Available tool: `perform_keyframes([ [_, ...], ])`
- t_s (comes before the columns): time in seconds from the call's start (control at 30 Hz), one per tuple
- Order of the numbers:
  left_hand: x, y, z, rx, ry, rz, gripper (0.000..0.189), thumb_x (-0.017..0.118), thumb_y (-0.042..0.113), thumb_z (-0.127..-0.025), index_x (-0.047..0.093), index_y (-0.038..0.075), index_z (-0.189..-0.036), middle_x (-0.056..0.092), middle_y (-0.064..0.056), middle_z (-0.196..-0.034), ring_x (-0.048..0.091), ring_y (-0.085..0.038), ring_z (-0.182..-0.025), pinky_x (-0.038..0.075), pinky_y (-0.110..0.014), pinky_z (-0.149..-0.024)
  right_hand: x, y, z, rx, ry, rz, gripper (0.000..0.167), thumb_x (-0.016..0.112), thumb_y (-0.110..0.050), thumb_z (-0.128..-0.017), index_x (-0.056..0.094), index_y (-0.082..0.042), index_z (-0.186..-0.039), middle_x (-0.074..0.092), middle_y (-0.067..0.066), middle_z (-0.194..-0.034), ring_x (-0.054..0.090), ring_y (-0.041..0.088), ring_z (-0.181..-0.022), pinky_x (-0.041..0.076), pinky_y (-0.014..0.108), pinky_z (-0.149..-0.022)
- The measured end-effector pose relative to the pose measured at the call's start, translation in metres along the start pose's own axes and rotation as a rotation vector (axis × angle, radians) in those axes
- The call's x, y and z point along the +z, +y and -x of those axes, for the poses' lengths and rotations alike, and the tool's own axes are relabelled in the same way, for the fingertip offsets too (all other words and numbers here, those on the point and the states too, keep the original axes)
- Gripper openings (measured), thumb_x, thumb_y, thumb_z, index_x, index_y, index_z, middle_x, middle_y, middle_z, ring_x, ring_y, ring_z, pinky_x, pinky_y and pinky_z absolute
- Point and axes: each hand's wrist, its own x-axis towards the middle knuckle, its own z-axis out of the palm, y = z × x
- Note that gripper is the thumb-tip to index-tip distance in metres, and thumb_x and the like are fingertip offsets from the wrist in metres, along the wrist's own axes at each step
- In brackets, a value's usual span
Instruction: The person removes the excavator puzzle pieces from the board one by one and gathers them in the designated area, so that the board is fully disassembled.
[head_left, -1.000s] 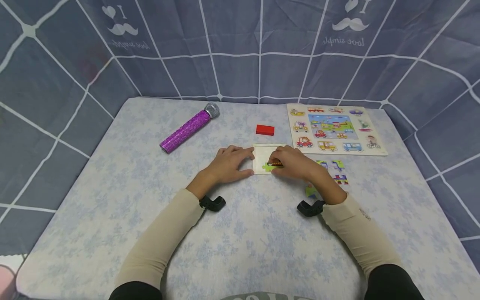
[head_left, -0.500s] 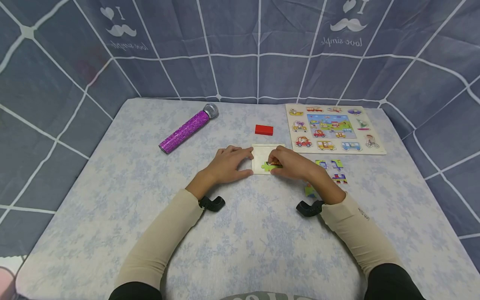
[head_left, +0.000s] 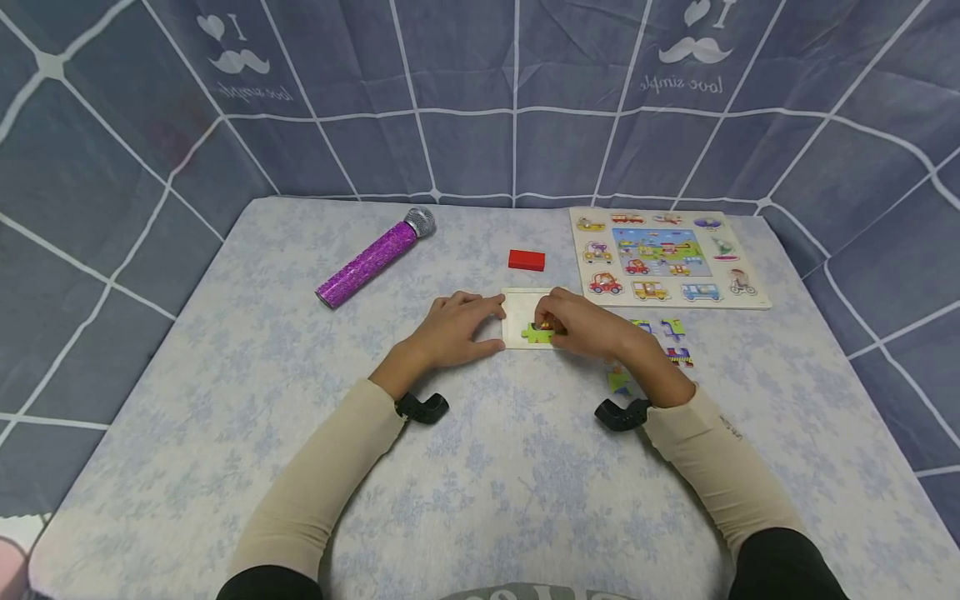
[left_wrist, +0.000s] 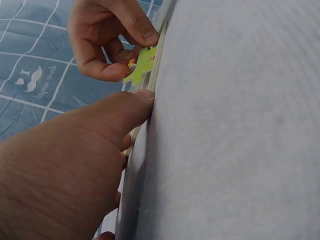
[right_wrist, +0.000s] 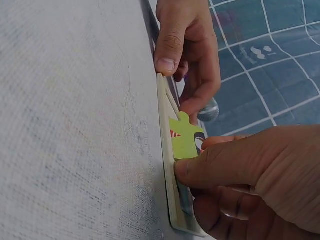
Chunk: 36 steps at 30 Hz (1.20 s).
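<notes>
A small cream puzzle tray point(head_left: 519, 310) lies flat in the middle of the table. My left hand point(head_left: 456, 327) holds its left edge, thumb at the near corner and index finger toward the far one. Along the tray's near side is a lime-green jigsaw piece point(right_wrist: 182, 140) with a knob and red stripes. My right hand point(head_left: 588, 325) pinches this piece between thumb and index finger, its other fingers curled. In the right wrist view the piece tilts up from the tray rim point(right_wrist: 165, 125). The right hand hides the tray's right part.
More jigsaw pieces point(head_left: 672, 328) lie to the right, partly behind the right forearm. Behind them is a vehicle picture board point(head_left: 660, 290). A red block point(head_left: 527, 260) sits beyond the tray, and a purple glittery microphone point(head_left: 367, 265) lies back left. A tiled-pattern curtain point(head_left: 472, 150) surrounds the table.
My right thumb has slid slightly right along the tray's near side, and more of the green piece shows. The left hand keeps its place on the tray.
</notes>
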Motion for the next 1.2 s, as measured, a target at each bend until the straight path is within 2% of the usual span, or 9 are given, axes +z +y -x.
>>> perform_keyframes([
  [0.13,0.0004,-0.0007,0.0001,0.004,0.003,0.001,0.046,0.064,0.048,-0.098,0.056,0.023,-0.136,0.038,0.002,-0.160,0.038,-0.027,-0.138,0.028,-0.056,-0.105,-0.0014,-0.0001,0.0004,-0.026,0.006,-0.011,0.023,0.071,0.007,-0.089,0.062,-0.005,-0.107,0.055,0.007,-0.099,0.049,0.021,-0.082,0.045,0.035,-0.074],
  [0.43,0.0009,-0.0007,0.0003,0.001,0.001,-0.003,0.046,0.064,0.048,-0.098,0.056,0.023,-0.136,0.037,0.003,-0.161,0.038,-0.026,-0.139,0.027,-0.056,-0.106,0.0017,0.0033,0.0002,-0.056,0.033,0.032,0.022,0.071,0.007,-0.088,0.062,-0.007,-0.102,0.054,0.006,-0.092,0.048,0.019,-0.077,0.042,0.034,-0.070],
  [0.83,-0.0001,0.0004,0.0008,0.010,0.007,0.002,0.046,0.065,0.047,-0.097,0.057,0.022,-0.135,0.037,0.003,-0.161,0.039,-0.027,-0.138,0.028,-0.056,-0.104,0.0027,0.0034,-0.0002,-0.045,0.040,0.050,0.024,0.072,0.008,-0.085,0.060,-0.006,-0.100,0.052,0.005,-0.091,0.048,0.018,-0.078,0.042,0.033,-0.069],
  [1.2,-0.0005,0.0010,0.0015,0.005,0.006,-0.001,0.045,0.064,0.047,-0.098,0.057,0.022,-0.134,0.036,0.004,-0.161,0.038,-0.026,-0.138,0.028,-0.055,-0.105,0.0018,0.0026,0.0000,-0.033,0.059,0.156,0.021,0.074,0.001,-0.084,0.065,-0.009,-0.101,0.056,0.002,-0.093,0.050,0.017,-0.078,0.043,0.033,-0.070],
])
